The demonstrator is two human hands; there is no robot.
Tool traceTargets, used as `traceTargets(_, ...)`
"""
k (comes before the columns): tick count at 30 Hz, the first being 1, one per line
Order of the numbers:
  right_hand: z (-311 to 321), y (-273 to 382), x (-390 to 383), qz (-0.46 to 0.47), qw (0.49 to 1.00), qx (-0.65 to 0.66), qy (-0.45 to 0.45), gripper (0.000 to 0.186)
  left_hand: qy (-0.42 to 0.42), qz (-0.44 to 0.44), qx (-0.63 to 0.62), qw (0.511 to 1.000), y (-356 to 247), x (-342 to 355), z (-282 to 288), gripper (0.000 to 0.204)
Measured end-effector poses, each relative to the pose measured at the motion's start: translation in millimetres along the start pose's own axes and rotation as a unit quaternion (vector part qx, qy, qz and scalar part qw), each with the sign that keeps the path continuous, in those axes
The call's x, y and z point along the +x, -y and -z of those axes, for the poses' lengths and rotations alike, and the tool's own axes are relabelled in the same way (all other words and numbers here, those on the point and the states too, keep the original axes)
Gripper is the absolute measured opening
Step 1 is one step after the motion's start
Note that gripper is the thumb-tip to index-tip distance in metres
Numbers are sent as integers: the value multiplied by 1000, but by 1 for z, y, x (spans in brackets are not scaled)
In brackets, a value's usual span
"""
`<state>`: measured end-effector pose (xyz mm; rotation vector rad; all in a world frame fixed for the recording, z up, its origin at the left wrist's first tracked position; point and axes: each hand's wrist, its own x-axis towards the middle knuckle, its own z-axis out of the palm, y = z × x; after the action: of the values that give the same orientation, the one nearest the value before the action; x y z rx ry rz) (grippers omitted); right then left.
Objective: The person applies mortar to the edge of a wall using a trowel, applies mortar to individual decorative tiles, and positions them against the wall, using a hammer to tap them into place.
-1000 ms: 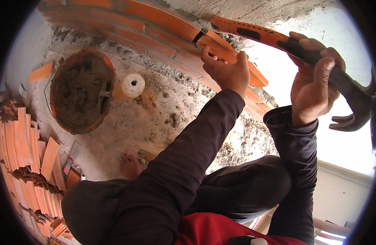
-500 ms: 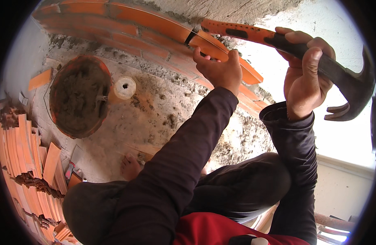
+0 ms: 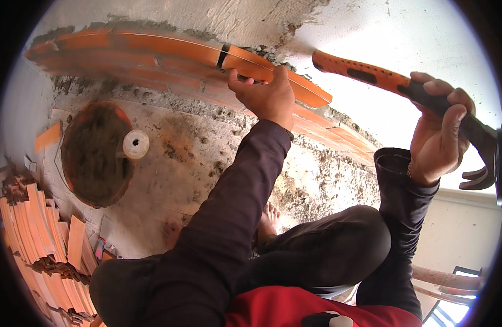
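The right hand [image 3: 442, 133] has its grip wrapped tight around the head end of a claw hammer [image 3: 403, 90], the orange-and-black handle pointing out toward the top brick [image 3: 273, 73] of the wall. The left hand [image 3: 267, 98] presses its fingers narrowly over that brick's edge, at the upper end of 1 course of orange bricks. On the floor below lie a round orange mortar tub [image 3: 95, 155], a white roll [image 3: 135, 144] touching its rim, and stacked orange tiles [image 3: 33, 234] along the left edge.
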<state>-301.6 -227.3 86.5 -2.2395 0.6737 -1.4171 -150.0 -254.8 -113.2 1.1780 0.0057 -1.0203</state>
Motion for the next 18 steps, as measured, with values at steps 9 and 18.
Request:
traceTargets(9,2,-12,-27,-58,996,56,-44,28,5,21,-33,999,-3,0,2,91)
traceTargets(18,-1,-24,-34,-91,994,55,-37,24,13,30,-51,998,-7,-5,1,90)
